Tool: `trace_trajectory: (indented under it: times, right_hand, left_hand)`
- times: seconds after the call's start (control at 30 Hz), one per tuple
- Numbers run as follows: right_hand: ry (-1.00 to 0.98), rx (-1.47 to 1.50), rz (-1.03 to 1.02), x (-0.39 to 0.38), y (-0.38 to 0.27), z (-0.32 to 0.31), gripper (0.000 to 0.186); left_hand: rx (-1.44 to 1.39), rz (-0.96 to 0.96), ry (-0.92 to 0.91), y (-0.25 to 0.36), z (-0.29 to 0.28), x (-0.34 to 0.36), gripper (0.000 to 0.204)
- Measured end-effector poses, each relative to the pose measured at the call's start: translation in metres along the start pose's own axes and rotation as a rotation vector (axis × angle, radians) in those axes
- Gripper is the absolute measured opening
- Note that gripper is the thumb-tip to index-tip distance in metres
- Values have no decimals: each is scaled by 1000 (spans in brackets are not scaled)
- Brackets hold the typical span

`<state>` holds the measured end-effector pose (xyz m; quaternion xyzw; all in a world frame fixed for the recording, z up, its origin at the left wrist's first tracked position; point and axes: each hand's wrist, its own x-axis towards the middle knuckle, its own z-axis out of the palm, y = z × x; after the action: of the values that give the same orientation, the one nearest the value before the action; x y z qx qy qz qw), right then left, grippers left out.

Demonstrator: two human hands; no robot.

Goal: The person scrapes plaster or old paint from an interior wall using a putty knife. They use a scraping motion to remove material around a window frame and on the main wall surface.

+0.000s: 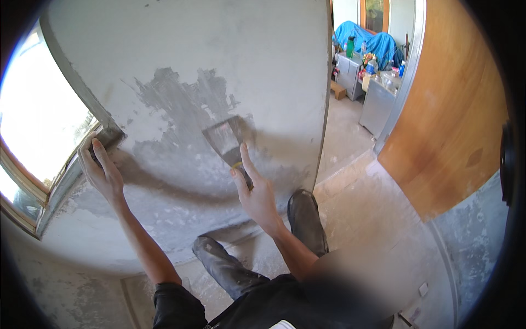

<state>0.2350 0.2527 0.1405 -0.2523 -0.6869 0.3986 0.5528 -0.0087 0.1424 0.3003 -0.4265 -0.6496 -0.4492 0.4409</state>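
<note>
Your right hand (258, 204) grips the dark handle (249, 181) of a broad metal putty knife (223, 138) at the grey-patched white wall (274, 71); your left hand (105, 172) curls beside the bright framed window (46, 104), grip indeterminable.

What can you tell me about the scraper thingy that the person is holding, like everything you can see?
The scraper has a wide, flat blade that narrows toward the handle. The blade looks like metal, grey with paler smears. A yellow band sits where blade meets handle; the handle looks dark, mostly hidden by the right hand gripping it. The blade tilts up and left in front of the wall's grey patch. I can't tell whether its edge touches the wall.
</note>
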Motion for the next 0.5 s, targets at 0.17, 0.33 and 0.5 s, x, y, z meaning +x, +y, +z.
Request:
trace_trajectory:
  times: [0.17, 0.33, 0.5]
  right_hand:
    - [4, 154, 71, 5, -14, 5, 63]
    - [1, 145, 83, 0, -4, 1, 63]
    - [13, 61, 50, -4, 7, -2, 63]
  left_hand:
    - [-45, 0, -8, -2, -2, 3, 40]
    - [-11, -21, -22, 0, -2, 3, 40]
    - [-19, 15, 15, 0, 4, 2, 40]
